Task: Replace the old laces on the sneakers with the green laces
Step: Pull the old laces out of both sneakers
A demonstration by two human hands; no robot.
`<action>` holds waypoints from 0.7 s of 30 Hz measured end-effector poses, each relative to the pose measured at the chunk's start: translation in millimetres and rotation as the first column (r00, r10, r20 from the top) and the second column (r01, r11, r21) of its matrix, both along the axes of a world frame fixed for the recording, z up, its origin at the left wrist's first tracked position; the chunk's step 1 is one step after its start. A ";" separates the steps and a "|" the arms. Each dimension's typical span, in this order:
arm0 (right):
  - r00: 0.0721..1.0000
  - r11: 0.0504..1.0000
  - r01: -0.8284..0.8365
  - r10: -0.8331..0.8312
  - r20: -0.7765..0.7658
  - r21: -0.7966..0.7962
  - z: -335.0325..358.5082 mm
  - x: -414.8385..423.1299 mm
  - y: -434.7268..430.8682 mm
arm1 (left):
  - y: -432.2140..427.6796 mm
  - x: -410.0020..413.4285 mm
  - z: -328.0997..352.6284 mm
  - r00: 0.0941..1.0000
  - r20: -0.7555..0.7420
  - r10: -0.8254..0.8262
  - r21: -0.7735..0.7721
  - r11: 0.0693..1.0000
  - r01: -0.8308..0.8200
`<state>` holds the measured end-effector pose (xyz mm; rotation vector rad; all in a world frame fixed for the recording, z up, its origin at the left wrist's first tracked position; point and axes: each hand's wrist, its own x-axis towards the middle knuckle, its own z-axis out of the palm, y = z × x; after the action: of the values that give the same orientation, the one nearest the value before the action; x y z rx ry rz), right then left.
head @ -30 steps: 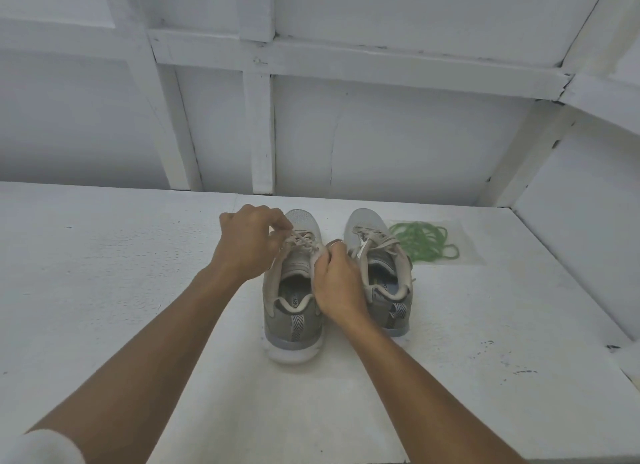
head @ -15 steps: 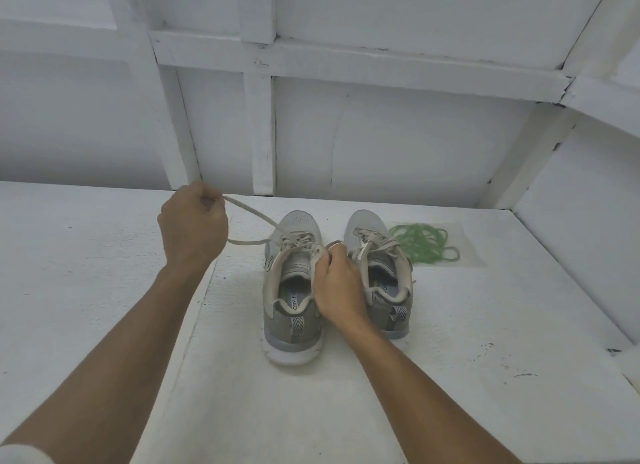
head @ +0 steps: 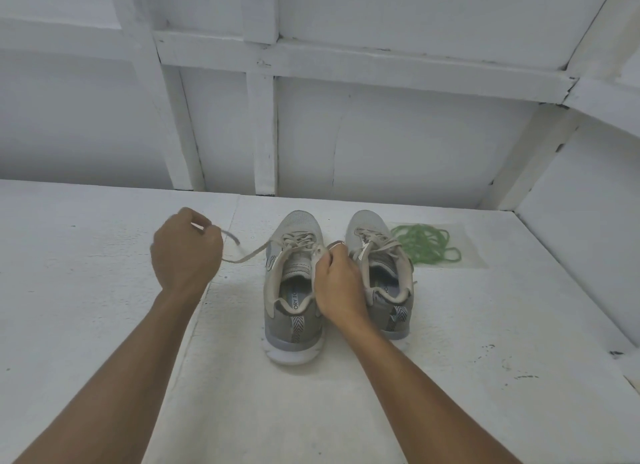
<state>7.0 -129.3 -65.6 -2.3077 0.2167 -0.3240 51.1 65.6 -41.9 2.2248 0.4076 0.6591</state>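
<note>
Two grey sneakers stand side by side on the white table, heels towards me. The left sneaker (head: pixel 294 290) has its old beige lace (head: pixel 252 254) partly drawn out to the left. My left hand (head: pixel 185 252) grips the free end of that lace, left of the shoe. My right hand (head: pixel 337 283) pinches the collar and lace at the left sneaker's right side, between the two shoes. The right sneaker (head: pixel 384 273) still has its beige lace tied. A bundle of green laces (head: pixel 427 243) lies on a clear plastic sheet to the right of the shoes.
The white table (head: pixel 104 325) runs to a white panelled wall (head: pixel 346 134) behind the shoes and a side wall (head: pixel 588 238) on the right. Dark specks mark the table at the near right (head: pixel 519 373).
My left hand left the left sneaker's lacing and drew one lace end out to the left; it has since dropped lower and come back towards the shoe. My right hand has stayed in place.
</note>
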 end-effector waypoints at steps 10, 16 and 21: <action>0.997 0.999 -0.031 0.034 -0.076 0.032 4.5 1.6 -3.7 | -27.8 -14.8 -21.2 0.895 -0.220 -0.388 0.050 0.912 0.408; 0.989 0.981 -0.133 0.123 -0.081 -0.143 28.9 10.9 -5.0 | -50.2 -25.6 -13.7 0.847 -0.113 -0.520 -0.118 0.853 0.508; 0.941 0.858 -0.327 0.336 -0.048 -0.397 41.2 29.9 0.0 | -55.0 -25.6 -27.5 0.858 -0.071 -0.508 -0.154 0.856 0.494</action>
<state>36.9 -129.3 -24.4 -2.6853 -0.2894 -0.2317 25.5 10.7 -69.5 2.1188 -0.0870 0.2214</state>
